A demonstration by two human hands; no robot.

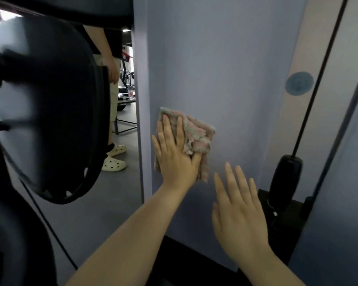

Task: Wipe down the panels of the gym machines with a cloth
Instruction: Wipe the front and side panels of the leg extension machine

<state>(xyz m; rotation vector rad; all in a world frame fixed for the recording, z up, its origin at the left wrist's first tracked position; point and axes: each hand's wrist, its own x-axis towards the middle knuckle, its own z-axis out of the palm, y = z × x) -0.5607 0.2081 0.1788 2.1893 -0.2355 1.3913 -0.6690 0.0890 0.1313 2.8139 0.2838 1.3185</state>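
A pale blue-grey machine panel [215, 58] stands upright in front of me. A crumpled pink and green cloth [196, 134] lies flat against it at mid height. My left hand [175, 155] presses the cloth onto the panel with straight, spread fingers, the thumb tucked under a fold. My right hand [238, 211] hovers lower right of the cloth, fingers straight and together, holding nothing; I cannot tell whether it touches the panel.
A large black padded machine part [48, 104] fills the left side. Another person [112, 100] in light shorts and cream clogs stands behind it. A black cable [316, 79] runs down to a black stopper [285, 178] right of the panel.
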